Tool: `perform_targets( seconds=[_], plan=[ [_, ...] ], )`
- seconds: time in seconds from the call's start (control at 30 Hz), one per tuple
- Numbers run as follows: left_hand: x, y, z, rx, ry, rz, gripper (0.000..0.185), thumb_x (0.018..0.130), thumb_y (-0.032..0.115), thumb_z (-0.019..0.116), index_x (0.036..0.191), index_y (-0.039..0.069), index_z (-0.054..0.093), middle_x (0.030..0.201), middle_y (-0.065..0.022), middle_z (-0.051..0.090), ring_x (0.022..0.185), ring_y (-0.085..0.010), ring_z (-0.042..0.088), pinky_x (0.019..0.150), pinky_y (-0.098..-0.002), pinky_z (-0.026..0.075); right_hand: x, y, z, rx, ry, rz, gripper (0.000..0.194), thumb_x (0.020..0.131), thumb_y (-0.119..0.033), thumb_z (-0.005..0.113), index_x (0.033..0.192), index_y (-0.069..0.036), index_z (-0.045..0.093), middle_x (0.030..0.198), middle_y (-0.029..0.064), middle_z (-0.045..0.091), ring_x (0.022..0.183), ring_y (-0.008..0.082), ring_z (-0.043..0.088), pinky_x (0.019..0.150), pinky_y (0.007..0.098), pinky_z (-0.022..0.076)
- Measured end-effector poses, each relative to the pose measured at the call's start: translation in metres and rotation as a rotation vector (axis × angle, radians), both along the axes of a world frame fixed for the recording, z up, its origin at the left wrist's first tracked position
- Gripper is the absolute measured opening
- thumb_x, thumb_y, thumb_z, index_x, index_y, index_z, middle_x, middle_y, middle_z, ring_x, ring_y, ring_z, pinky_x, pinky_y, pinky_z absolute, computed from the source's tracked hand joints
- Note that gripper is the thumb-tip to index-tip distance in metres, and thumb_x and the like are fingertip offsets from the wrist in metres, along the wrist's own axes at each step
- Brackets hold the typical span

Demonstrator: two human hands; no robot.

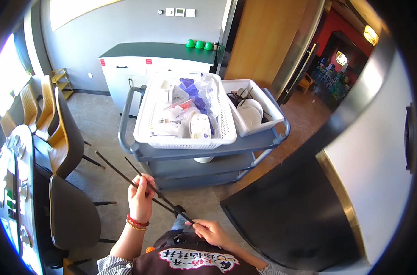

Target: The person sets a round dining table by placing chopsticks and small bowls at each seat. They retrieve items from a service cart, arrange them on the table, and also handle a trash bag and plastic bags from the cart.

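Observation:
Two long dark chopsticks cross in front of me. My left hand [140, 199] grips both around their upper parts, with a red and a gold bracelet at its wrist. One chopstick [172, 205] runs down to my right hand [212, 232], whose fingers pinch its lower end. The other chopstick [114, 167] reaches further up to the left, and its lower end stops short of my right hand. Beyond the hands stands a grey service trolley [201, 172]. On its top shelf sits a white perforated basket [184, 141] with plastic-wrapped packets and blue bags.
A white tub [260, 128] with plates, cups and chopsticks shares the trolley's top. Several chairs [74, 213] and a laid round table [26, 161] are at left. A green-topped cabinet [143, 51] stands behind. A dark-based curved wall [298, 213] borders the right, beside a doorway.

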State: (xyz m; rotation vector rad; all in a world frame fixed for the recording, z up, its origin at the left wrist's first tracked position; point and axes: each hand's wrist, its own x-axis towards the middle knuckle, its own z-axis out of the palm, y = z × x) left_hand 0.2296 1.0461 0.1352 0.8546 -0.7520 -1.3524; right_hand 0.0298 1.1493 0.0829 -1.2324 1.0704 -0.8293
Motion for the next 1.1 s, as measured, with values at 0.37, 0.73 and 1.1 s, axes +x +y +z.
perform_targets(
  seconds=[0.37,0.73,1.1],
  plan=[
    [-0.071,-0.157,-0.004,-0.001,-0.179,-0.398,0.027,0.095,0.023,0.036,0.082,0.006,0.053,0.071,-0.0028,0.056,0.054,-0.005,0.038,0.05,-0.0183,0.03,-0.03,-0.18,0.029,0.062,-0.026,-0.129,0.023,0.09,-0.017,0.052,0.105,-0.003,0.062,0.057,-0.0032,0.044,0.052,0.0034,0.039,0.046,0.0205,0.0317],
    [-0.034,-0.226,-0.012,0.088,-0.167,0.279,0.025,0.095,0.027,0.04,0.08,0.009,0.05,0.063,0.0018,0.044,0.044,-0.0022,0.028,0.04,-0.0154,0.022,-0.199,-0.365,0.033,-0.272,0.726,-0.432,0.013,0.079,-0.014,0.06,0.088,-0.006,0.064,0.074,0.0142,0.063,0.065,0.0258,0.062,0.058,0.034,0.0467],
    [-0.132,-0.301,0.011,0.063,-0.181,0.166,0.027,0.096,0.027,0.039,0.082,0.006,0.049,0.066,-0.0003,0.042,0.04,-0.0018,0.023,0.035,-0.0154,0.017,-0.493,-0.518,-0.058,0.561,1.411,-0.176,0.013,0.072,0.001,0.051,0.071,0.003,0.064,0.07,0.0132,0.065,0.061,0.0203,0.064,0.055,0.033,0.051]
  ],
)
